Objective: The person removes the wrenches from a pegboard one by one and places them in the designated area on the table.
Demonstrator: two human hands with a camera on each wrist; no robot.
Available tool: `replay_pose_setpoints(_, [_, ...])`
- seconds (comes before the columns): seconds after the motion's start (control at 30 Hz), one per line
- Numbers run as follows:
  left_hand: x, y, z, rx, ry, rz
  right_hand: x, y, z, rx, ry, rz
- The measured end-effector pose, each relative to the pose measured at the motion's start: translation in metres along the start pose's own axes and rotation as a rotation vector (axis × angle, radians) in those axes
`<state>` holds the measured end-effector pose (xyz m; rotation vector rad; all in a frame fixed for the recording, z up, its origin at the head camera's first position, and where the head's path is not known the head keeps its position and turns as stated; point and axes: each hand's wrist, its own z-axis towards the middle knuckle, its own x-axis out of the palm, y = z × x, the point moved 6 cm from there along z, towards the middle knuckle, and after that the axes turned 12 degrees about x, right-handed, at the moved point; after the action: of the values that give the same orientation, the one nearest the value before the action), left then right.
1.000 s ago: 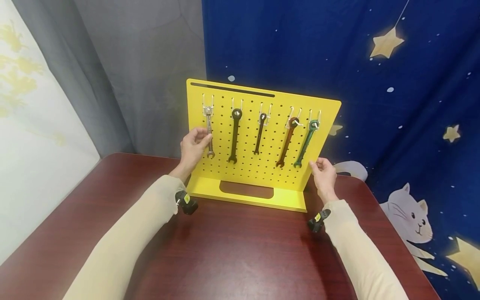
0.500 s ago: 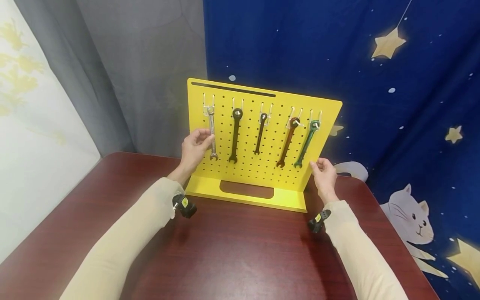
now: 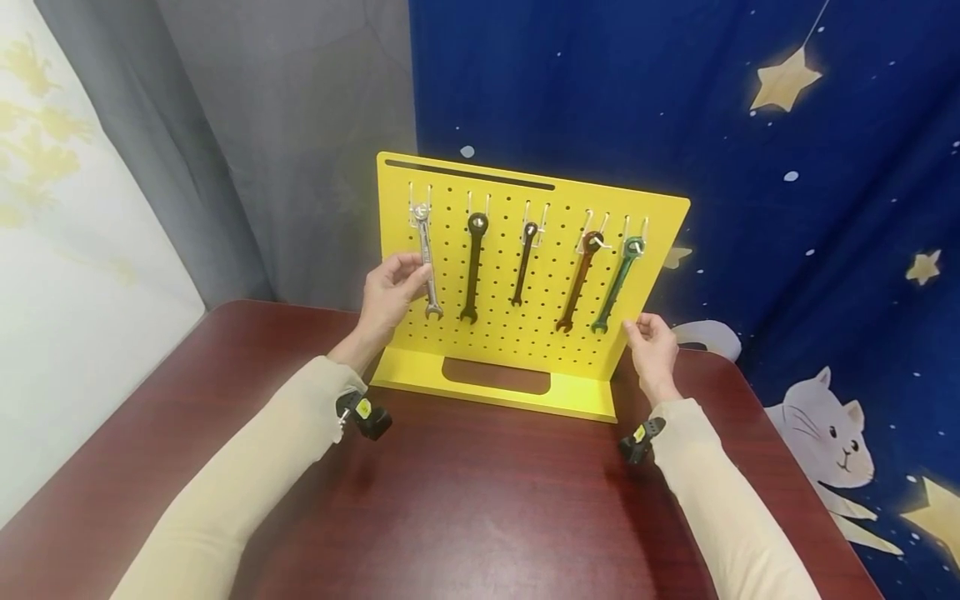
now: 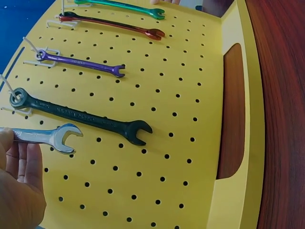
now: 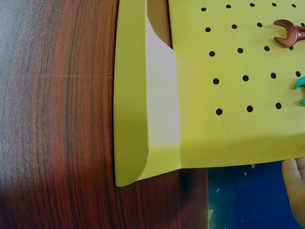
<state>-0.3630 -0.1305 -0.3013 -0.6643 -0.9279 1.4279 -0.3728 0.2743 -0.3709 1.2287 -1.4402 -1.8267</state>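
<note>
My left hand (image 3: 390,296) pinches a silver combination wrench (image 3: 428,250) by its shank, between thumb and fingers. Its ring end is up by the leftmost white hook, its jaw end down and a little right; whether the ring sits on the hook I cannot tell. In the left wrist view, the wrench's open end (image 4: 64,138) stands off the yellow pegboard (image 4: 143,162). My right hand (image 3: 652,354) grips the pegboard's right edge, thumb in front. On other hooks hang a dark green wrench (image 4: 81,114), a small purple one (image 4: 83,62), a red-brown one (image 3: 579,283) and a green one (image 3: 618,285).
The pegboard stands on its flanged base (image 3: 405,371) on a dark red wooden table (image 3: 480,500). Behind it hang a grey curtain (image 3: 300,150) and a blue star-patterned curtain (image 3: 600,92). Wrist cameras (image 3: 367,414) are strapped to both arms.
The silver wrench has tilted, its lower end swinging right and away from the board with my left hand. Its ring dipped, then rose slightly. My right hand keeps its grip on the edge.
</note>
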Motion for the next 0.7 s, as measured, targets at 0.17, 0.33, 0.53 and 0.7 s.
replay_pose_setpoints(0.17, [0.001,-0.004,-0.003,-0.008,0.002,-0.035,0.0,0.0,-0.001,0.008,0.004,-0.001])
replay_pose_setpoints(0.33, [-0.006,-0.004,-0.007,-0.023,-0.004,-0.028,-0.001,0.001,-0.001,-0.005,-0.003,-0.007])
replay_pose_setpoints(0.53, [-0.023,-0.001,-0.013,-0.059,-0.012,-0.007,0.0,0.001,0.0,-0.003,0.001,0.004])
replay_pose_setpoints(0.7, [-0.041,0.003,-0.019,-0.09,-0.019,0.016,0.0,-0.001,0.001,0.004,-0.002,-0.005])
